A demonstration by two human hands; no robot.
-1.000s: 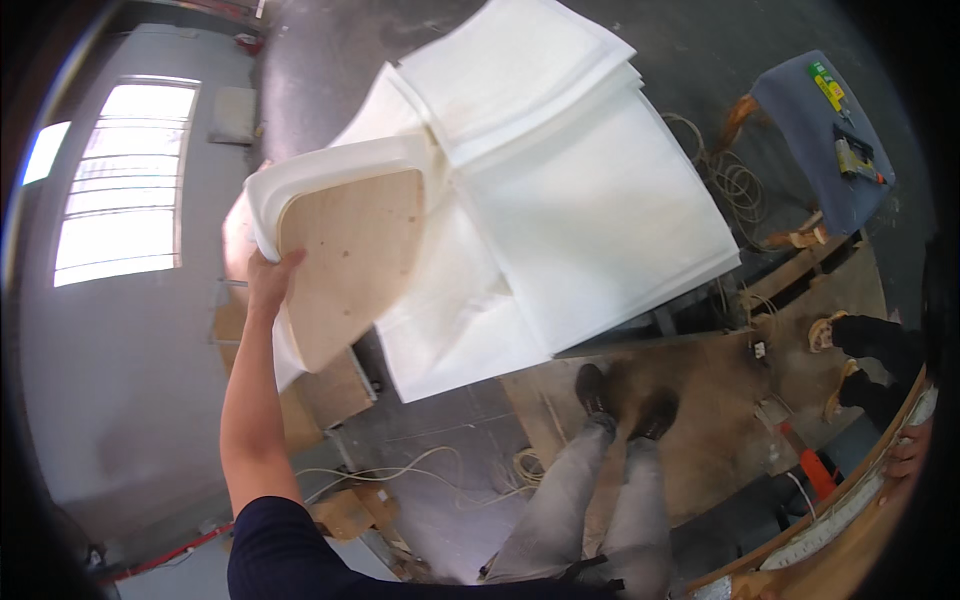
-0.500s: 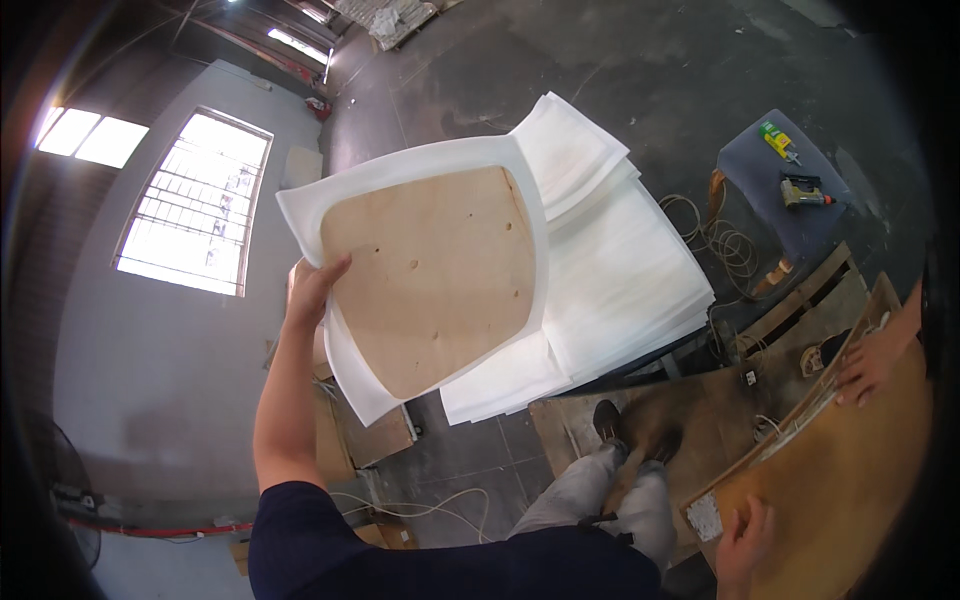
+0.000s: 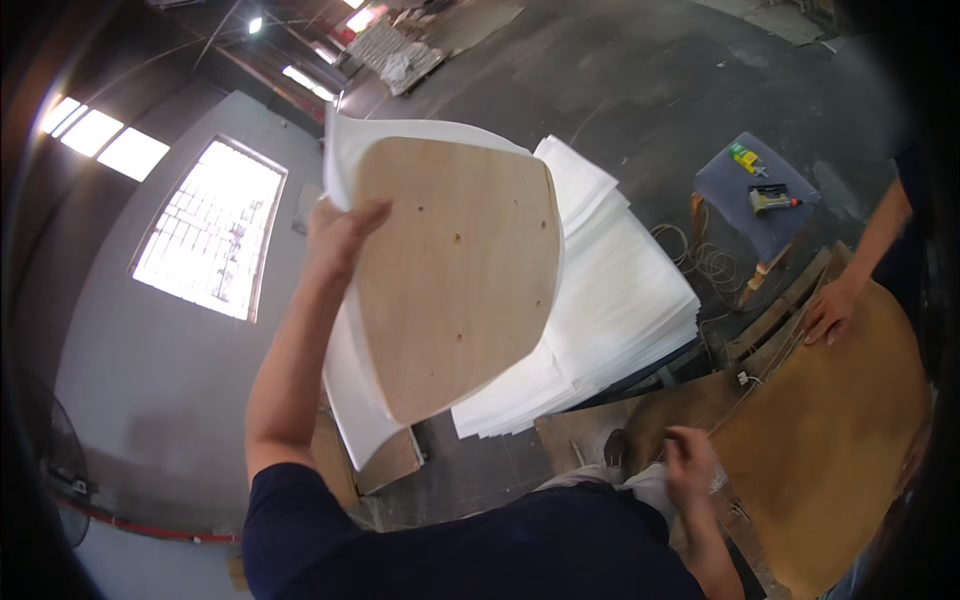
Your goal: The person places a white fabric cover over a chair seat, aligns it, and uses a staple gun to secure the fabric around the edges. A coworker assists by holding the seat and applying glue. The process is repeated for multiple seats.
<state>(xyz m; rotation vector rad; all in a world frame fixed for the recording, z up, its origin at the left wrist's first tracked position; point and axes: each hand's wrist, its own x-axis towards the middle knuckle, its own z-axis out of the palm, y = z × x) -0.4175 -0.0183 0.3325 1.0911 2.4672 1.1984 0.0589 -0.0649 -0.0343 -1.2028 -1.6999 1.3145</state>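
Observation:
My left hand (image 3: 345, 235) grips the left edge of a plywood chair panel (image 3: 470, 280) with rounded corners and several small holes, its thumb on the wood. Behind the plywood lies a white foam sheet (image 3: 350, 410), sticking out at the top and left, held along with it. My right hand (image 3: 690, 465) is low in front of my body, fingers loosely bent and apart, nothing visible in it. Nearby, a large brown curved board (image 3: 830, 430) stands at the right, where another person's hand (image 3: 835, 310) rests on its upper edge.
Past the plywood is a stack of white sheets (image 3: 630, 290). Farther right, a stool with a blue-grey seat (image 3: 725, 190) carries a nail gun (image 3: 770, 202) and a green-yellow tube (image 3: 746, 158). A coiled hose (image 3: 715, 262) lies beside it. A barred window (image 3: 212, 228) is at left.
The plywood and foam sheet have risen and tilted in my left hand. My right hand has come away from the brown board toward my body. The other person's arm reaches farther into view.

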